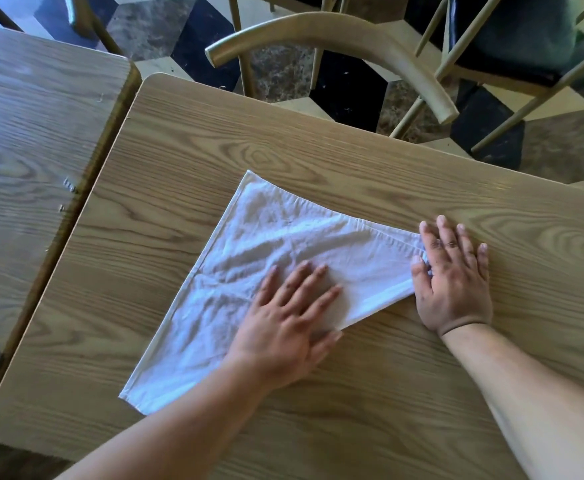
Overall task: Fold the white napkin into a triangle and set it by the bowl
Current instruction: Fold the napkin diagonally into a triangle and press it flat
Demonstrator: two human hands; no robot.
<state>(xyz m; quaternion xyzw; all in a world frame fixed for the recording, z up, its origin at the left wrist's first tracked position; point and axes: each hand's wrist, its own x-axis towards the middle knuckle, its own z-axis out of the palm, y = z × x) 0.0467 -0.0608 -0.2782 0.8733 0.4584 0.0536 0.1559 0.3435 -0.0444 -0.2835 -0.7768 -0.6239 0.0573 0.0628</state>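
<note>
1. The white napkin (pixel 249 271) lies flat on the wooden table (pixel 353 161), in the middle part of it. It is already folded into a triangle shape, with one corner far from the person, one corner near the table's front edge on the left, and one corner at the right.
2. The cloth has many soft wrinkles, and a hem line shows along its right upper edge.
3. The left hand (pixel 290 327) rests palm down on the napkin, near its lower right edge. Its fingers are spread wide and flat; they hold nothing, they only press the cloth.
4. The right hand (pixel 453 278) lies palm down at the right corner of the napkin. Its fingers are also open and flat. The thumb touches the corner of the cloth, and the other fingers lie on the bare table.
5. A second table (pixel 34 133) stands just beside on the left.
6. A wooden chair (pixel 335 32) stands behind the table, on a floor (pixel 349 91) of dark and light tiles.
7. No bowl is in view.
</note>
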